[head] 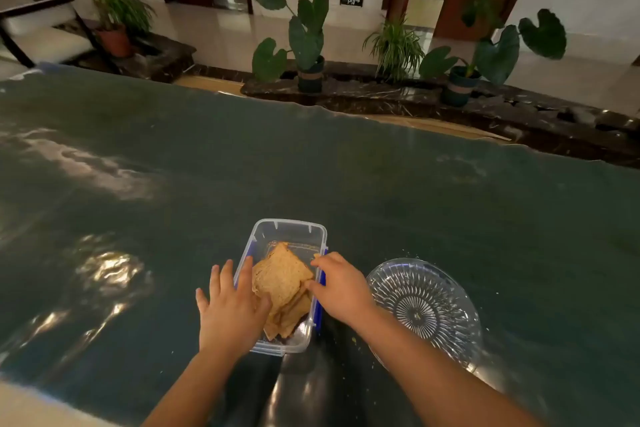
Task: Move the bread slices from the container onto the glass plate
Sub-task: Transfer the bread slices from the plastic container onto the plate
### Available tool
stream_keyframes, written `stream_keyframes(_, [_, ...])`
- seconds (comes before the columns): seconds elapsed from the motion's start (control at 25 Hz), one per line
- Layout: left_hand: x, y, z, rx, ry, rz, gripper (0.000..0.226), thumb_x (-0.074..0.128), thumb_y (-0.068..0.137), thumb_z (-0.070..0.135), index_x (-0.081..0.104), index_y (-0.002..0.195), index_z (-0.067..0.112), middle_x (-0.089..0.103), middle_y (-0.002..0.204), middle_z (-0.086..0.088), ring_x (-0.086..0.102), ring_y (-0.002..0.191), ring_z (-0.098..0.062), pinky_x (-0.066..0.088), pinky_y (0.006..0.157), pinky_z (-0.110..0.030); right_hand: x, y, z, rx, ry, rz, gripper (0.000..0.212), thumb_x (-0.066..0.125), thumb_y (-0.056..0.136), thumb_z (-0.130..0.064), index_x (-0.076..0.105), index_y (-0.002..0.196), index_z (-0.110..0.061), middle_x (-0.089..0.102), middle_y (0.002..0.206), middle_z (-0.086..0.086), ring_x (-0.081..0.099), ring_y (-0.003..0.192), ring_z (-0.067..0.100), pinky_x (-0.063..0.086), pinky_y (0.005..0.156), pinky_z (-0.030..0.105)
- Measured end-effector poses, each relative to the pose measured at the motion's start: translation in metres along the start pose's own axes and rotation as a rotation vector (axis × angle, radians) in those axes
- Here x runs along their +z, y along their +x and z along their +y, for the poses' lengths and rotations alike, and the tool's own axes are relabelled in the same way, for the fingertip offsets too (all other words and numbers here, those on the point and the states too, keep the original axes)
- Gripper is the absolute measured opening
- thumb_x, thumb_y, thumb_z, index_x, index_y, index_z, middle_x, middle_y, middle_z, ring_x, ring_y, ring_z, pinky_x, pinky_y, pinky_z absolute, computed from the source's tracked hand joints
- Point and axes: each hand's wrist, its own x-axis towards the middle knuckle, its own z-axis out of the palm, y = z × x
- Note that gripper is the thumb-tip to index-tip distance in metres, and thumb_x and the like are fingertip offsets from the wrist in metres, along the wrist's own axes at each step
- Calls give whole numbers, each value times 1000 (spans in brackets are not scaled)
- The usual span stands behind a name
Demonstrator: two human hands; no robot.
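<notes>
A clear plastic container (290,231) with blue side clips stands on the dark table, holding several brown bread slices (282,279) stacked at a slant. My left hand (230,308) lies flat over the container's left wall, fingers spread, thumb touching the bread. My right hand (341,288) reaches in over the right wall, its fingertips at the top slice's right edge; whether it has a grip on the slice does not show. The ribbed glass plate (424,308) sits bare just right of the container, beside my right wrist.
The dark green table (346,177) is covered in glossy film and stretches far on all sides. A few crumbs lie near the plate. Potted plants (308,35) on a marble ledge stand beyond the far edge.
</notes>
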Motion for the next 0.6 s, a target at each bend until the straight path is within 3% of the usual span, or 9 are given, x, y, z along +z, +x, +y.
stream_keyframes(0.24, [15, -4, -3, -99, -293, -122, 71, 45, 92, 48, 17, 154, 27, 17, 162, -13, 27, 144, -37, 34, 111, -57, 17, 2, 0, -36, -61, -59, 36, 64, 90, -33, 62, 124, -20, 55, 130, -4, 57, 112, 20, 52, 94, 37])
stream_keyframes(0.44, [14, -5, 10, -179, -358, -86, 74, 51, 88, 42, 20, 153, 25, 27, 155, -10, 37, 134, -35, 37, 106, -54, 27, 4, 6, -70, -126, -44, 31, 61, 89, -18, 62, 121, -18, 50, 123, -2, 53, 109, 20, 50, 94, 32])
stream_keyframes(0.6, [23, -26, 26, -125, -433, -106, 76, 54, 87, 40, 19, 152, 25, 26, 154, -7, 37, 132, -33, 38, 107, -49, 19, -5, 26, -33, -127, 1, 35, 56, 87, -9, 63, 120, -19, 49, 117, -2, 55, 103, 18, 53, 88, 31])
